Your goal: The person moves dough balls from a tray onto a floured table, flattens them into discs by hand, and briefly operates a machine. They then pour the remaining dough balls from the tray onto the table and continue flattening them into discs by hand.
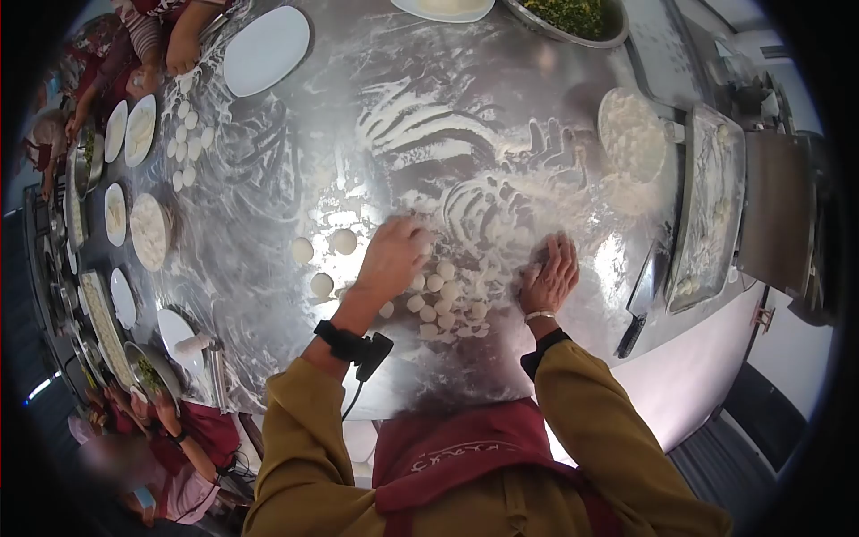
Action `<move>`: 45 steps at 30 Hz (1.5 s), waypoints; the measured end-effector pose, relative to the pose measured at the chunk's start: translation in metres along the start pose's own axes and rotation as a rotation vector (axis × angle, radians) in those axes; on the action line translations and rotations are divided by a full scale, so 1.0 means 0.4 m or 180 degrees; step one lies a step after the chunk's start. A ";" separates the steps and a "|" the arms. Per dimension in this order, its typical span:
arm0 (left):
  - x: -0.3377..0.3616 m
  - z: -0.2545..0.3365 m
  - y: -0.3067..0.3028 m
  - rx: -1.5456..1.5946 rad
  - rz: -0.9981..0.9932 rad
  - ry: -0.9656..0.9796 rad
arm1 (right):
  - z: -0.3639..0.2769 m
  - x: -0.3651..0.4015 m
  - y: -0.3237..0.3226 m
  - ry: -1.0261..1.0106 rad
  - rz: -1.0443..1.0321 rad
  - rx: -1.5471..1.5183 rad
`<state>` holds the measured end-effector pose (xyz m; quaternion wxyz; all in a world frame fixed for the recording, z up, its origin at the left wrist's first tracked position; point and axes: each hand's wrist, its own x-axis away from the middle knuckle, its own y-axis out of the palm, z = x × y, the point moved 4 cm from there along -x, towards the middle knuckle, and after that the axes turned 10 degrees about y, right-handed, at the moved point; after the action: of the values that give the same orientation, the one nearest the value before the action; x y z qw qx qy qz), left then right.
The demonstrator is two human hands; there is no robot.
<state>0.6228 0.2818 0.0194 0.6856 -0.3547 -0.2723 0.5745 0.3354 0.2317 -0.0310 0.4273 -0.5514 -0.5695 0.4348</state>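
My left hand is palm down over the floured steel table, its fingers curled and a little blurred; what lies under them is hidden. My right hand rests at the table with its fingers stretched out, holding nothing visible. Between and in front of my wrists lies a cluster of small white dough pieces, some round and some flattened. Left of my left hand sit larger flattened dough rounds, one close to the hand, another farther left and a third nearer me.
At right lie a knife, a floury metal tray and a round heap of flour. A bowl of chopped greens and a white plate stand at the back. Other people work along the left, near dough balls.
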 end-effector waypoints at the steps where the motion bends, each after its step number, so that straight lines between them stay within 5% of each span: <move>1: 0.002 -0.017 0.006 0.0395 0.0067 -0.0348 | 0.002 0.000 0.004 -0.0007 0.0020 -0.0019; 3: 0.013 -0.037 0.019 0.1213 0.0171 -0.1053 | 0.007 0.002 0.003 0.0000 0.0033 -0.0013; 13: 0.033 -0.070 -0.067 -0.0824 0.0994 -0.1056 | -0.003 -0.003 -0.007 -0.0015 0.0010 -0.0019; 25: -0.098 -0.082 0.055 -0.1233 0.0050 -0.0157 | -0.012 -0.006 -0.004 -0.0043 0.0015 -0.0042; 31: 0.161 -0.230 -0.074 -0.2147 0.0079 -0.0711 | 0.001 0.005 0.001 -0.0101 0.0053 0.0029; 34: 0.296 -0.225 -0.129 -0.1948 0.0341 -0.0938 | -0.010 0.001 0.000 -0.0105 0.0090 0.0032; 39: 0.369 -0.066 -0.060 0.0148 -0.0098 -0.0711 | 0.000 0.007 0.011 -0.0203 0.0214 0.0100; 45: 0.379 -0.046 0.000 -0.0236 0.0817 -0.1042 | -0.008 0.008 0.004 -0.0178 0.0221 0.0096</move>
<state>0.6662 0.4272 0.0031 0.5398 -0.3135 -0.3536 0.6966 0.3387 0.2349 -0.0318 0.4041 -0.5519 -0.5552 0.4732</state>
